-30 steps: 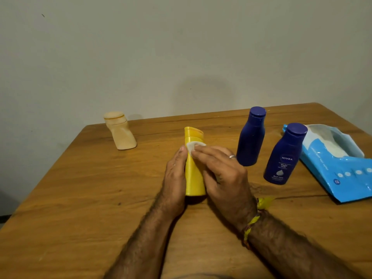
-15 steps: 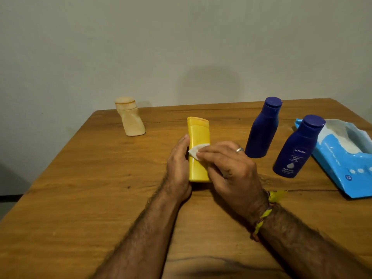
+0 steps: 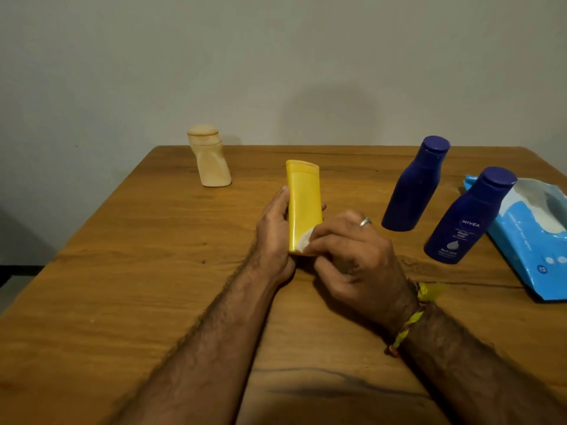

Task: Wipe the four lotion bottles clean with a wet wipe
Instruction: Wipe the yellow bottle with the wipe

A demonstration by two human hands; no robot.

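A yellow lotion bottle (image 3: 303, 204) stands upright at the table's middle. My left hand (image 3: 274, 234) grips it from the left side, fingertips showing behind it. My right hand (image 3: 352, 256) pinches a small white wet wipe (image 3: 303, 240) against the bottle's lower front. A beige bottle (image 3: 210, 157) stands at the far left. Two dark blue bottles stand to the right: a plain one (image 3: 414, 185) farther back and a labelled one (image 3: 469, 216) nearer.
A blue wet-wipe pack (image 3: 534, 240) with its flap open lies at the right edge of the wooden table (image 3: 122, 286), just behind the labelled blue bottle. A plain wall runs behind the table.
My right hand has slid the wipe down the yellow bottle from near its top to its lower part. My left hand keeps its grip on the bottle.
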